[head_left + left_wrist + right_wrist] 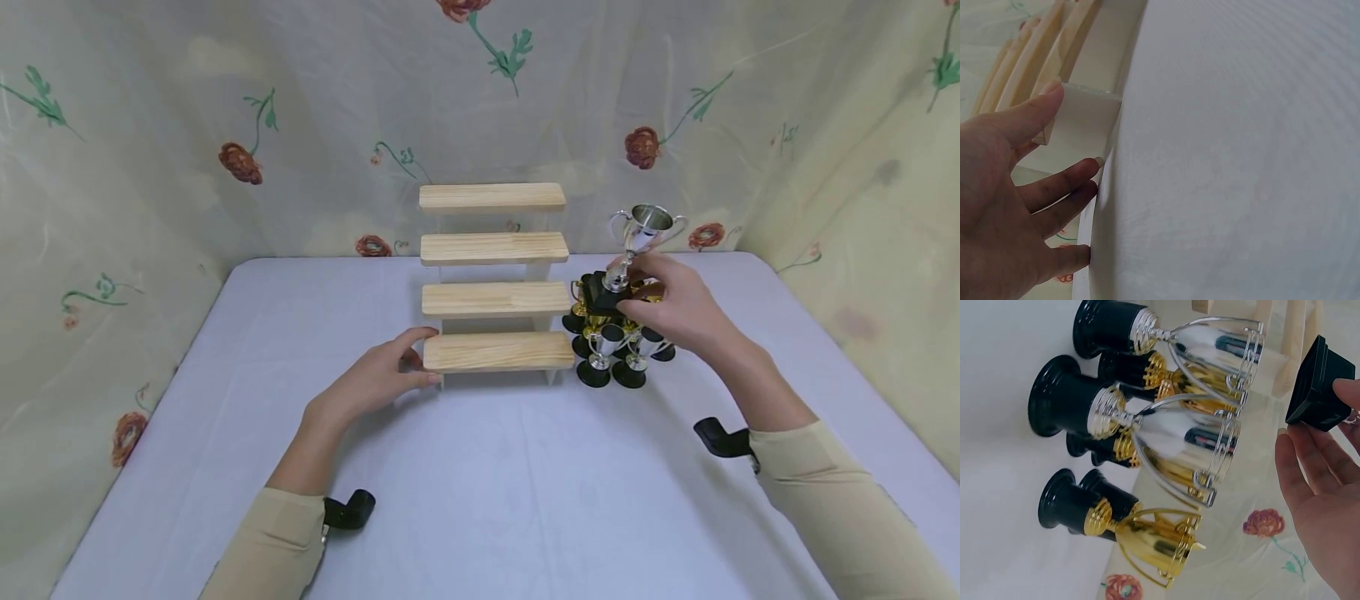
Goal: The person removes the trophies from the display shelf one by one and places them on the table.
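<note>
A tiered display stand [498,352] with wooden boards on white supports stands at the table's far side. My left hand [375,377] holds the left end of its lowest board, thumb at the front edge and index finger behind. In the left wrist view, the other fingers of this left hand [1035,200] spread beside the white support [1085,119]. A silver two-handled trophy cup [647,225] is raised in my right hand [678,304], pinched low near its square black base [1322,387]. Below it stand several smaller trophies, silver [1172,431] and gold [1154,540], on round black bases.
The table [480,500] has a white cloth. Curtains [322,167] printed with red flowers hang behind and at both sides. The small trophies stand close against the stand's right end. A black wrist camera [723,437] juts from each sleeve.
</note>
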Demonstrator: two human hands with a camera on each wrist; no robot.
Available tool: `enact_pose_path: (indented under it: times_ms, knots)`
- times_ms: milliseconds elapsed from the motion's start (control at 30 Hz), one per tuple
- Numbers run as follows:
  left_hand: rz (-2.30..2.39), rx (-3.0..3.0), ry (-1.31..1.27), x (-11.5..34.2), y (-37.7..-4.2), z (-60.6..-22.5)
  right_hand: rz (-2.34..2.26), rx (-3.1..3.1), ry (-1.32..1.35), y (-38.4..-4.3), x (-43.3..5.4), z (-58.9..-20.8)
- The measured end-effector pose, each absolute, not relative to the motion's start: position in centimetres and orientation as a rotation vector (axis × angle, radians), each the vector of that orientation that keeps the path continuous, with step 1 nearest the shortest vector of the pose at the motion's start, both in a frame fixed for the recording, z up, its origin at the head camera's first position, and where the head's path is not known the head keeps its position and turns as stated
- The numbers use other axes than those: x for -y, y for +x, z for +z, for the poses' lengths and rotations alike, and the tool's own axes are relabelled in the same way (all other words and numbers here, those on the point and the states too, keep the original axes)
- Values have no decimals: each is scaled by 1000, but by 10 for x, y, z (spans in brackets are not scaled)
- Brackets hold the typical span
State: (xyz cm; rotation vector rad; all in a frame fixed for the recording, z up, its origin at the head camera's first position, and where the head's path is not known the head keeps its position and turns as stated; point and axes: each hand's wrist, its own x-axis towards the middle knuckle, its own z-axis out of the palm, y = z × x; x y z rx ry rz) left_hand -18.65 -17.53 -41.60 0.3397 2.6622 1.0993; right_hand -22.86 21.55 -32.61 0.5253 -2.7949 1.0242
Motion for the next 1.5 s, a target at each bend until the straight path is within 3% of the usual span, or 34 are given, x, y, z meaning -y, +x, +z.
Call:
enact_pose_path:
  times_ms: [1500]
  knots:
    - [1093,-2648,323,175,-188,-414,1072,2774,386,-212,-272,-348]
